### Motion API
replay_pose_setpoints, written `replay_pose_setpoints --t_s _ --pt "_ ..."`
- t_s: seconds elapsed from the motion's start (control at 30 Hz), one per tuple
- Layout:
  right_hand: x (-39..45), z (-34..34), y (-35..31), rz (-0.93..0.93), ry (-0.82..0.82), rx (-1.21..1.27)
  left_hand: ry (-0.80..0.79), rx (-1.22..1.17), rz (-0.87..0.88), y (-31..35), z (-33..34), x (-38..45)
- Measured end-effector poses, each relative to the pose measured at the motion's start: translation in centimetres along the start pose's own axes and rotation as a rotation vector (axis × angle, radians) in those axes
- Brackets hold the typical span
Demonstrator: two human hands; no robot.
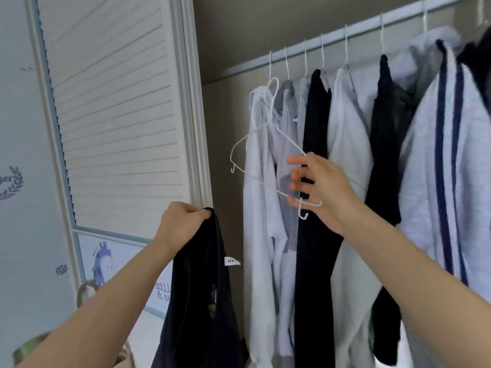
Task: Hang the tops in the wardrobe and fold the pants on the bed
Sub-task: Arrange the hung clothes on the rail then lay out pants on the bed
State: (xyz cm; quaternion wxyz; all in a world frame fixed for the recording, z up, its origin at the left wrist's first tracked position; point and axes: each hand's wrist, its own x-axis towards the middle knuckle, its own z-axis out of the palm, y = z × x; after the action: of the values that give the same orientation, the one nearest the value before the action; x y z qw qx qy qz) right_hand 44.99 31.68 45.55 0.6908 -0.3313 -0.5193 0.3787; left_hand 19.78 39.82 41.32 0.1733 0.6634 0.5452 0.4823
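Before the open wardrobe, the left hand grips a black fabric top; the right hand holds a white wire hanger.

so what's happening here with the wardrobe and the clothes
A person stands at an open wardrobe. The left hand grips a black top by its upper edge, letting it hang. The right hand holds an empty white wire hanger, off the rail and tilted in front of the hung clothes. Several grey, white and black garments already hang there. The top is not yet on the hanger.
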Motion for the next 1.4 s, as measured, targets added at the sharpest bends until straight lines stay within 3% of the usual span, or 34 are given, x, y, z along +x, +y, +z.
replay_pose_setpoints --t_s 0.13,0.27,0.5,0.67,0.73,0.9,0.97,1.03,1.17,1.27,1.4 --pt "-4.6 -6.1 0.8 -0.009 -0.092 0.152 -0.027 0.087 -0.019 0.0 2.5 0.3" --pt "-8.4 -12.1 2.0 0.107 -0.211 0.237 -0.035 0.135 -0.075 -0.3 4.8 0.2" --pt "-12.2 -19.8 3.3 0.336 -0.303 0.358 -0.092 -0.077 -0.336 -2.8 5.8 -1.9" --pt "-14.0 -21.7 3.7 0.453 -0.345 0.255 -0.042 -0.153 -0.470 -3.1 6.3 -3.4" --pt "-14.5 -21.6 4.0 0.472 -0.369 0.215 -0.034 -0.035 -0.422 -2.2 6.9 -3.9" --pt "-15.0 -20.3 4.7 0.429 -0.356 0.093 -0.084 0.371 -0.045 1.1 9.2 -5.6" --pt "-14.7 -20.2 4.8 0.394 -0.327 0.025 -0.122 0.417 0.048 2.1 10.1 -6.3" --pt "-14.3 -20.3 4.7 0.360 -0.314 -0.015 -0.148 0.380 0.076 2.8 10.6 -6.7" --pt "-13.8 -21.1 4.2 0.341 -0.333 -0.005 -0.096 0.115 -0.068 3.4 10.4 -6.5" --pt "-13.4 -22.5 2.8 0.327 -0.334 0.022 0.017 0.249 -0.044 2.4 9.0 -6.1" --pt "-12.9 -22.6 2.0 0.293 -0.353 -0.045 -0.019 0.198 -0.039 1.2 8.1 -6.1"
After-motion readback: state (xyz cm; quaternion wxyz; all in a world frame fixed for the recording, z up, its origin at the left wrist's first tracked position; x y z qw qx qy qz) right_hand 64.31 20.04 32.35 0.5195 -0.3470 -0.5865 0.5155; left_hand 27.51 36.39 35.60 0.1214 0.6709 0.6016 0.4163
